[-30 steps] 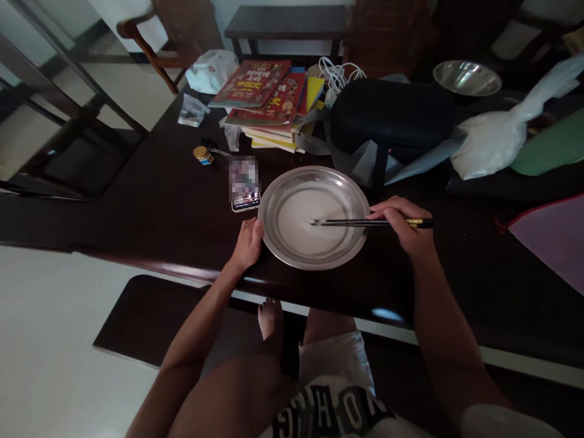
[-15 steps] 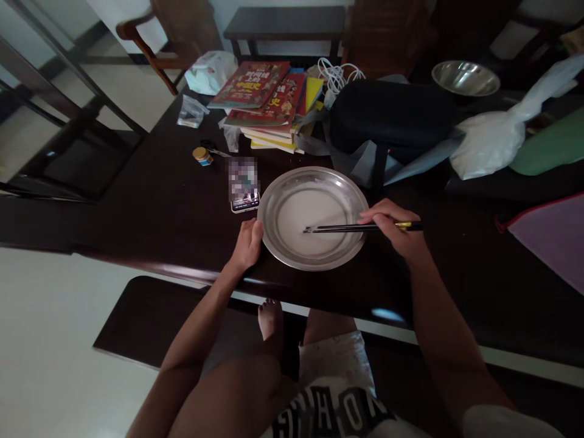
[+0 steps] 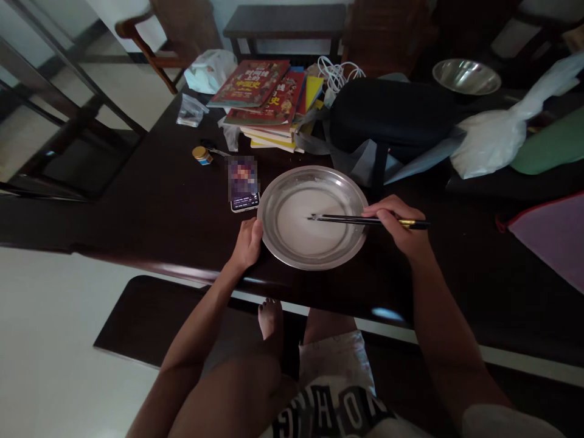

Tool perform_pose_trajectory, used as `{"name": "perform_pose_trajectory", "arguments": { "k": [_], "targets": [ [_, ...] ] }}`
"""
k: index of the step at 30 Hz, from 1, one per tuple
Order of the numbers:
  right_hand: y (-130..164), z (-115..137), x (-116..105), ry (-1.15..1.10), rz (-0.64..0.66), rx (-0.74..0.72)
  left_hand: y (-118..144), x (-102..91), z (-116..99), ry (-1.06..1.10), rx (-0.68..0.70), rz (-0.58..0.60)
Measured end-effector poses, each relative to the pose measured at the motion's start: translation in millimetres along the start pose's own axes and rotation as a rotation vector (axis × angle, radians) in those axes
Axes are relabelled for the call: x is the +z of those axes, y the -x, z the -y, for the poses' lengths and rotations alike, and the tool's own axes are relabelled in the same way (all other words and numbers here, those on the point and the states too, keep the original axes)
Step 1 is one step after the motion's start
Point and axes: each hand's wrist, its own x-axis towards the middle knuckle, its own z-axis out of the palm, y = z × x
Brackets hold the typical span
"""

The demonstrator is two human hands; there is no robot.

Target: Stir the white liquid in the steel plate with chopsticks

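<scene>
The dark table (image 3: 150, 201) is occupied by a metal basin (image 3: 314, 262) near its front edge; beside it a phone (image 3: 244, 185) is laid, and farther back a gold-lidded jar (image 3: 202, 155), scissors (image 3: 221, 152) and stacked books (image 3: 264, 100) are set.

The bowl (image 3: 317, 264) in the middle of the frame is smooth, shiny metal; the mixture (image 3: 301, 234) inside looks smooth and matt. The chopsticks (image 3: 347, 219) are smooth, with a glossy metallic-looking band. The table (image 3: 146, 201) looks like polished wood. Toward the top lie paper books (image 3: 249, 85), smooth on top; at upper right, a glossy metal basin (image 3: 466, 78), a thin, crinkled plastic bag (image 3: 490, 143) and a matt case (image 3: 390, 115)
</scene>
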Motion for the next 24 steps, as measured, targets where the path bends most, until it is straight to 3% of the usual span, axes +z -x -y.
{"name": "perform_pose_trajectory", "arguments": {
  "k": [3, 7, 12, 17, 22, 24],
  "targets": [
    [0.3, 0.5, -0.2, -0.031, -0.019, 0.04, 0.1, 0.5, 0.6, 0.015, -0.01, 0.0],
    [-0.8, 1.0, 1.1, 0.009, 0.061, -0.015, -0.3, 0.6, 1.0, 0.004, -0.001, 0.004],
    [-0.7, -0.3, -0.3, -0.026, -0.024, 0.018, -0.4, -0.1, 1.1, -0.005, 0.006, 0.009],
    [-0.1, 0.7, 1.0, -0.021, 0.066, -0.027, -0.6, 0.1, 1.0, 0.012, 0.004, 0.003],
    [-0.3, 0.6, -0.7, -0.031, -0.025, 0.009, -0.3, -0.5, 0.8, 0.005, -0.007, 0.01],
    [-0.3, 0.7, -0.3, -0.04, 0.005, 0.008, -0.3, -0.5, 0.5, 0.001, -0.008, 0.016]
  ]
}}
